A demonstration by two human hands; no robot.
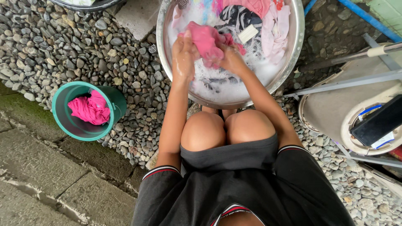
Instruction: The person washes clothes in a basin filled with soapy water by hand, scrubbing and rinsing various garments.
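A wide metal basin full of soapy water and several clothes sits on the pebbles ahead of my knees. Both hands grip a wet pink garment above the suds. My left hand clutches its left side, soap foam on the wrist. My right hand squeezes the garment's right side. A white soap bar lies on a black-and-white patterned cloth behind the hands. Pale pink clothes hang at the basin's right wall.
A green bucket with a bright pink cloth stands on the pebbles at the left. A concrete slab runs along the lower left. A white plastic stool with a dark object and metal bars are at the right.
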